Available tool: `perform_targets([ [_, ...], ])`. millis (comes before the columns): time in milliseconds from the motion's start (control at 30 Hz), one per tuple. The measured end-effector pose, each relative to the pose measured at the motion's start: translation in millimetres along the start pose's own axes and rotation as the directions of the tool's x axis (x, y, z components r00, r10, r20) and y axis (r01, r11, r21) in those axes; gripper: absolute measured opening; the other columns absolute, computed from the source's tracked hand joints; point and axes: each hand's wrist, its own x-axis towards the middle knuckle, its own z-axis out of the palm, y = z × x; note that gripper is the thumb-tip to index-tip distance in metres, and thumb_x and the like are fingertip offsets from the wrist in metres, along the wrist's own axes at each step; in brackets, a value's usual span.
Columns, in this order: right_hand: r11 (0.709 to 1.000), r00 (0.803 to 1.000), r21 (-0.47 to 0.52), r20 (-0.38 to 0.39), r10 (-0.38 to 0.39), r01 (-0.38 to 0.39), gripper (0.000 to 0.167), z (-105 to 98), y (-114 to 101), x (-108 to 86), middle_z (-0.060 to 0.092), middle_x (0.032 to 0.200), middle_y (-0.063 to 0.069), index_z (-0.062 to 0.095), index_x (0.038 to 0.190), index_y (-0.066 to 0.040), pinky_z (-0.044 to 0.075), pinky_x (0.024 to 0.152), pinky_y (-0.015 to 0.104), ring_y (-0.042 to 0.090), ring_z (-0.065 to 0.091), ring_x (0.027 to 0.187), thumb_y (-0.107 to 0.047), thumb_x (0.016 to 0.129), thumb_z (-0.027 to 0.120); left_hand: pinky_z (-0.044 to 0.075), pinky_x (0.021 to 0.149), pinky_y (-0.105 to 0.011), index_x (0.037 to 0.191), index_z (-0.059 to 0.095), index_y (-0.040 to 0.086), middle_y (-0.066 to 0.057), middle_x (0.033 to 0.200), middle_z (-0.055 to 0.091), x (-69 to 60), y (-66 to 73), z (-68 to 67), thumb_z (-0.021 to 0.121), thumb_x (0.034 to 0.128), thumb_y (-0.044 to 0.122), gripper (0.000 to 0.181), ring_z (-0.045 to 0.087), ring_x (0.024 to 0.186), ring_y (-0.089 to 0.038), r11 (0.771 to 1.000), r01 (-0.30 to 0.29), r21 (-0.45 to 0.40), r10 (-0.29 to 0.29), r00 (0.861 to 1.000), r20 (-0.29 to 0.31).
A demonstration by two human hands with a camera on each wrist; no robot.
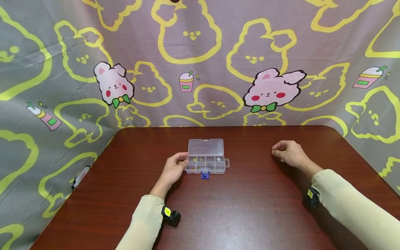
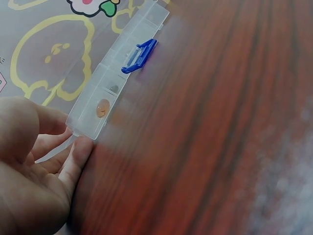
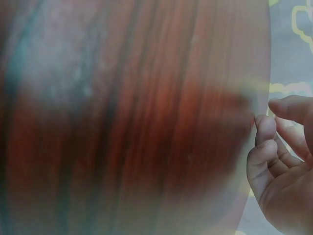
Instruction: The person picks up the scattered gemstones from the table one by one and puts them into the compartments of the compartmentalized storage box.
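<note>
A clear plastic compartment box (image 1: 206, 163) lies on the table with its lid (image 1: 206, 147) raised at the back. Several small pieces, some yellowish and one whitish, sit in its compartments. A blue latch (image 1: 205, 174) hangs at its front. My left hand (image 1: 173, 169) grips the box's left end; the left wrist view shows the thumb (image 2: 78, 155) at the lower corner and other fingers behind. An orange-brown round piece (image 2: 102, 108) shows through the wall there. Off to the right, my right hand (image 1: 290, 153) hovers over the table with loosely bent fingers; nothing is clearly visible between them.
The dark red-brown wooden table (image 1: 237, 211) extends around the box. Behind it and at both sides hangs a grey cloth (image 1: 218, 76) with yellow outlines and rabbit faces. Each forearm carries a small black wrist camera, the left one (image 1: 171, 216) close above the tabletop.
</note>
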Motion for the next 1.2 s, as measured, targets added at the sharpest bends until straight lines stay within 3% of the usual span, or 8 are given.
perform_targets([
  [433,0.996,0.999,0.082,0.014,-0.033,0.031,0.017,14.2,-15.8,-4.2,0.071,0.084,0.007,0.071,0.105,0.002,0.047,0.051,0.03,0.019,0.059,0.062,-0.01,0.092,0.07,0.054,0.076,-0.029,0.125,0.066,-0.003,-0.019,0.113,0.066,0.5,-1.1,-0.7,0.06,0.0946,-0.002,0.031,0.063,0.091,-0.021,1.0,0.004,0.017,-0.004,1.0,-0.002],
  [833,0.982,0.998,0.181,0.027,-0.057,0.051,0.017,35.6,-44.8,-8.3,0.069,0.08,0.007,0.073,0.104,-0.001,0.045,0.046,0.031,0.021,0.058,0.06,-0.011,0.09,0.074,0.054,0.079,-0.033,0.126,0.066,-0.002,-0.019,0.115,0.065,-0.5,-1.9,-1.6,0.06,0.0959,0.0,0.031,0.062,0.093,-0.021,1.0,0.009,0.023,-0.009,1.0,0.003],
  [1200,0.966,0.994,0.248,0.059,-0.087,0.07,0.016,52.0,-68.3,-11.0,0.07,0.082,0.006,0.072,0.102,0.0,0.047,0.048,0.031,0.022,0.06,0.06,-0.009,0.089,0.075,0.054,0.078,-0.031,0.126,0.066,-0.002,-0.019,0.114,0.066,0.5,-1.3,-0.2,0.06,0.0951,-0.001,0.031,0.062,0.092,-0.021,1.0,0.001,0.027,-0.001,1.0,0.0],
])
